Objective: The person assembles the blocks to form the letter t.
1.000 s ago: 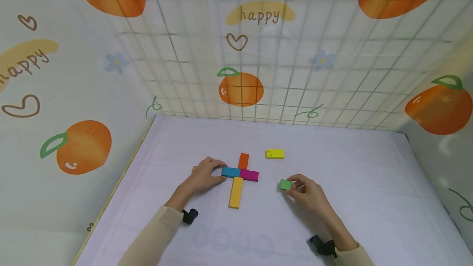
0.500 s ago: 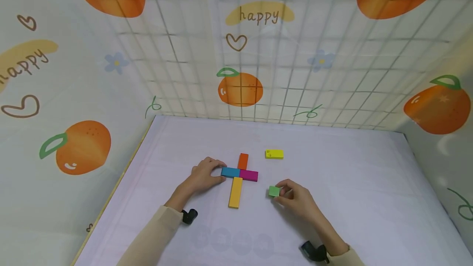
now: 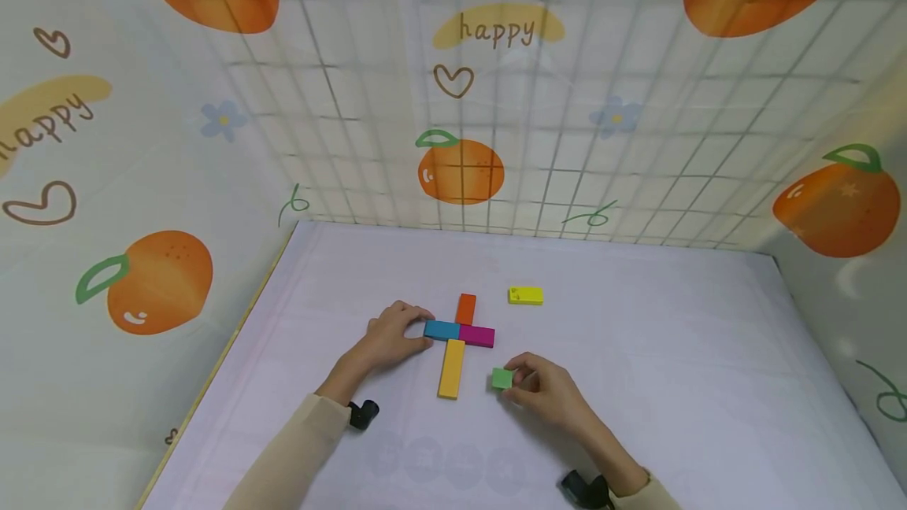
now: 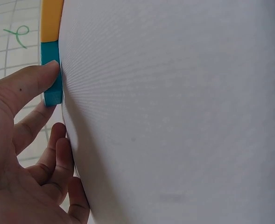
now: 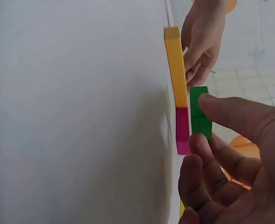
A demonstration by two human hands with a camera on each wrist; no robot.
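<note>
At its left end, the blue block [image 3: 442, 330] is pinched between the thumb and index finger of my left hand [image 3: 392, 334]. In the left wrist view the thumb [image 4: 49, 74] lies along that block's side. The blue block meets a magenta block [image 3: 477, 336] end to end. An orange-red block [image 3: 466, 309] stands off behind them and a long amber block [image 3: 451, 369] in front, making a cross. My right hand [image 3: 549, 392] pinches a small green block [image 3: 501, 378] to the right of the amber one. In the right wrist view the green block [image 5: 200, 112] appears raised.
A bright yellow block [image 3: 526, 296] lies behind and to the right of the cross. The white tabletop [image 3: 673, 337] ends at a printed curtain [image 3: 340, 140] at the back. Dark wrist cameras [image 3: 584, 489] sit near both sleeves.
My right hand has carried the green block left and toward the front, closer to the amber block. The left hand and the cross of blocks stay in place.
</note>
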